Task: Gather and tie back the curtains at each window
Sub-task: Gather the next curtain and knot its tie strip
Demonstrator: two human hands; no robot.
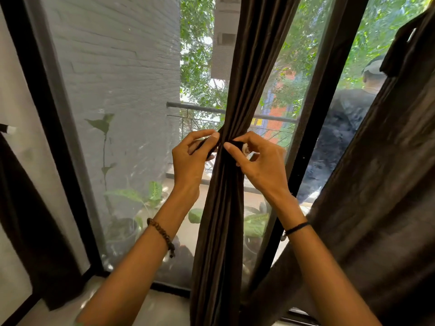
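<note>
Wrists: nearest the lens, your left wears a beaded bracelet (pixel 162 234) and your right a thin black band (pixel 296 228).
Left hand (pixel 190 158): fingers curled, pinching one end of the dark tie strap (pixel 203 144).
Right hand (pixel 261 163): thumb and forefinger clamp the strap's other end.
Gathered curtain (pixel 223 208): bunched into a narrow column between your hands, in front of the window frame (pixel 313 114).
Loose curtain (pixel 376 184): hangs at the right, ungathered.

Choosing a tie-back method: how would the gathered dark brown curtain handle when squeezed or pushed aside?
Likely floppy: the gathered dark brown curtain hangs in soft folds and pinches narrow where the left hand and right hand hold the tie band. Probably light, since fingertips alone hold it bunched. Released, it would likely spread.
</note>
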